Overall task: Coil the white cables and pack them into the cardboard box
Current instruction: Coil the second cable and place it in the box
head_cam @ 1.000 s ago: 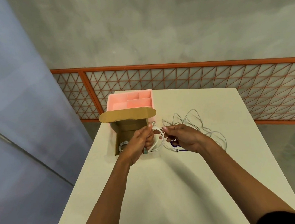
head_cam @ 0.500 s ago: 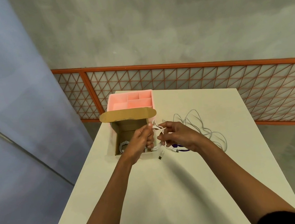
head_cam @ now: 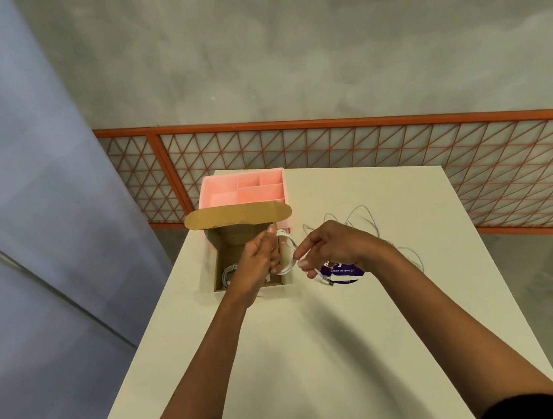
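Note:
An open cardboard box (head_cam: 220,253) stands at the table's left edge, its flap (head_cam: 238,214) raised at the back. A coiled white cable (head_cam: 229,272) lies inside at the left. My left hand (head_cam: 260,261) hovers over the box and grips a small white cable coil (head_cam: 289,254). My right hand (head_cam: 336,245) pinches the same coil's right side with thumb and forefinger. A loose end with a plug (head_cam: 326,281) trails onto the table below my right hand. More thin white cable (head_cam: 360,217) lies tangled behind my right hand.
A pink divided organiser tray (head_cam: 243,189) sits behind the box. A purple round sticker (head_cam: 342,272) marks the table (head_cam: 319,359) under my right wrist. An orange mesh railing (head_cam: 399,147) runs beyond the far edge. The table's left edge lies close to the box.
Both hands have carried the small coil leftward and up over the box opening. My right hand has opened from a full grip to a fingertip pinch.

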### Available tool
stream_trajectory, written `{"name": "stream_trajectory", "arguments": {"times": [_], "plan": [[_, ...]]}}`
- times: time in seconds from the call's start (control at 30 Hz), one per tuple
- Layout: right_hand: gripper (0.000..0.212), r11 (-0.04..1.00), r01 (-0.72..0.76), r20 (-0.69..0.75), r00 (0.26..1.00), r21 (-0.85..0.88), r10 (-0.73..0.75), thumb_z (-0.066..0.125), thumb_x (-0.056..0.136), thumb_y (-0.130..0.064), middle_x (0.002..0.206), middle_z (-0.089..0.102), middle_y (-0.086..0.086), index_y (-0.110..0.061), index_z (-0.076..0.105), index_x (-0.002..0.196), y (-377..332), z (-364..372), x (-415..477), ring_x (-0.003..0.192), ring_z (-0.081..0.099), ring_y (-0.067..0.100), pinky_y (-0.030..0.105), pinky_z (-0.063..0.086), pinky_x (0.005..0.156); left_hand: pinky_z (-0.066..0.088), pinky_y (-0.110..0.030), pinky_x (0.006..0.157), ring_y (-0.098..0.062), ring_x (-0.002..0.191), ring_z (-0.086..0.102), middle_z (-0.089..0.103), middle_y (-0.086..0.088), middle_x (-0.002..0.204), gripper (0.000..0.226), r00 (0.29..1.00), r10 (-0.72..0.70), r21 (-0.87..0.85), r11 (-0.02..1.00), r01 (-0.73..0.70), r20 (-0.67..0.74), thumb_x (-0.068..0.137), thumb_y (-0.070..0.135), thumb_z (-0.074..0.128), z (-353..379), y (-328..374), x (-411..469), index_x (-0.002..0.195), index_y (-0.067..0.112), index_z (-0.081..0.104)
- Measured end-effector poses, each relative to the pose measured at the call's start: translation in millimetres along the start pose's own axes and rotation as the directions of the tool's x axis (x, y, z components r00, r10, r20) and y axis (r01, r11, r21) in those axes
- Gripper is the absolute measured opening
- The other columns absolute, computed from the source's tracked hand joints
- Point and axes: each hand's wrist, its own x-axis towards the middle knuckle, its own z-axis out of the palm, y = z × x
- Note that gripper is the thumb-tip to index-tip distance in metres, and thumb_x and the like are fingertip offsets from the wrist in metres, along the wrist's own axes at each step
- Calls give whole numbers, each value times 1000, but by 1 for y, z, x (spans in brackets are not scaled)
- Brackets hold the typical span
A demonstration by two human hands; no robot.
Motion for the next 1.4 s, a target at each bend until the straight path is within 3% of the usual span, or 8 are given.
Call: {"name": "stream_trajectory", "arguments": {"times": [0.2,0.37,0.47,0.6,0.73,0.93,1.13,1.4], "plan": [[26,973,-74,-63,996,-217,62,63,88,-10,88,68,7,-10,54,112,-4,1,1,60,58,7,20,44,61,52,-19,58,-37,62,47,51,-23,72,44,1000,-2,0,1000,2,-21,102,28,35,2,1,-2,113,-14,44],[24,937,4,-56,998,-350,-25,52,96,-22,97,63,4,-10,58,116,-5,3,2,73,53,10,18,40,60,45,-33,52,-16,46,46,44,3,48,34,1000,25,24,999,-25,2,103,26,32,5,4,-3,99,-4,49],[27,918,76,-90,989,-390,-120,53,95,-32,85,56,-4,-9,61,109,-2,6,6,83,50,17,21,36,63,34,-21,53,-3,45,41,44,14,47,29,999,35,49,998,-37,27,104,25,31,6,0,-2,95,5,49],[18,884,150,-112,969,-442,-221,54,95,-29,81,59,1,-14,65,97,4,6,14,80,53,19,31,43,75,30,-23,54,-7,53,30,29,2,60,30,998,38,81,996,-42,53,102,32,35,7,-8,2,87,16,56],[13,911,246,-109,949,-331,-296,57,94,-23,73,58,-9,-15,67,92,2,3,13,69,51,7,22,39,69,31,-23,53,-8,55,31,30,-2,62,33,998,48,120,991,-53,49,101,33,36,4,-14,3,103,10,60],[17,956,283,-170,941,-79,-292,55,95,-21,67,55,-21,-13,67,86,-2,-16,8,66,42,3,18,35,63,29,-19,53,-5,53,28,29,9,59,28,994,39,42,998,-43,102,103,30,33,3,-12,-2,83,29,53],[20,970,240,-186,956,46,-228,55,95,-23,65,50,-10,-22,65,78,7,-20,13,62,33,12,20,33,59,23,-20,47,-6,50,23,26,7,57,33,991,29,-14,1000,-27,129,102,30,35,2,-10,-2,73,15,41],[19,977,189,-179,969,99,-169,58,93,-27,74,50,4,-22,68,78,16,-24,16,61,35,11,22,33,61,30,-20,44,-11,49,29,30,-3,61,16,981,102,180,975,-132,166,99,31,41,6,-9,-2,91,20,51]]}}
